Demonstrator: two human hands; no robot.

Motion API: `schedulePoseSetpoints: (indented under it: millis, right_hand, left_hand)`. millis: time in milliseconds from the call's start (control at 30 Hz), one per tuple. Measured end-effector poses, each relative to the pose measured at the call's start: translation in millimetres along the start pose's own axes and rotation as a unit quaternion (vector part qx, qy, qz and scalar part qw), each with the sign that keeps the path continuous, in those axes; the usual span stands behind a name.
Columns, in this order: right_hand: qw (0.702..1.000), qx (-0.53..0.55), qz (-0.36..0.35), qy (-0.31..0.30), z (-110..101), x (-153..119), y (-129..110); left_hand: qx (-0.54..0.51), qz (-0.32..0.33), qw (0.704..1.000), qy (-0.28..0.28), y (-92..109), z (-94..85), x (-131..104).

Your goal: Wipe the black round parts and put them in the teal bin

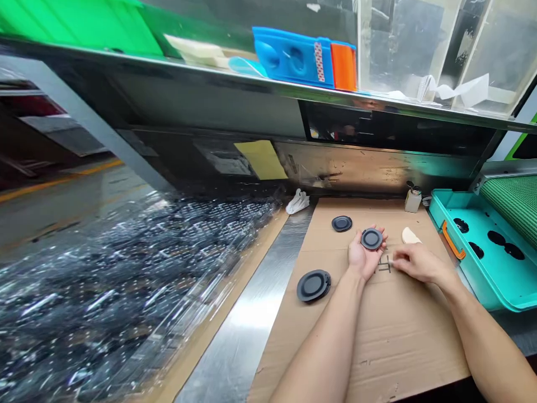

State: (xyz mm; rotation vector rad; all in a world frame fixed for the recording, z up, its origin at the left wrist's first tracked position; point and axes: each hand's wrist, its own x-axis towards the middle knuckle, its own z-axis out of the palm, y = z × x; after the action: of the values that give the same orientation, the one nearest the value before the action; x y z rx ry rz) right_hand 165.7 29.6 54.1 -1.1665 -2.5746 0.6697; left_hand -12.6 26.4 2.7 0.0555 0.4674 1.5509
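The disc lies face up in my left hand, over the cardboard. That palm is turned up and cradles the disc, thumb along its left edge and fingertips showing past its right. It looks nearly round, so I can give it no clear long axis. My left hand is the nearer one, being right under it; my right hand is apart from it, and from there the disc lies to the left and a little farther from me. I judge that sideways gap to be the relation that matters. My right fingers are bent, tips turned toward the left hand and blurred; I see nothing between them, but cannot tell whether they pinch something small. Just beyond that hand is a pale piece, and farther off a bottle. On the cardboard to the left sit a far disc, just past my left fingers, and a near disc, beside my forearm. The teal tray, with dark rounds in it, stands to the right; a plastic-covered stack fills the left.
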Motion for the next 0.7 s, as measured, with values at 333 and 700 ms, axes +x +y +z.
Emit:
schedulePoseSetpoints:
  millis: [333,700]
  right_hand:
    - [0.963,-0.071,-0.007,0.261,42.2,26.8,-7.6]
    - [0.973,-0.137,-0.102,0.153,38.4,21.3,-3.3]
  left_hand:
    - [0.058,0.001,0.998,-0.04,-35.6,12.6,-15.2]
    - [0.065,0.0,0.998,-0.015,-27.8,8.5,-15.5]
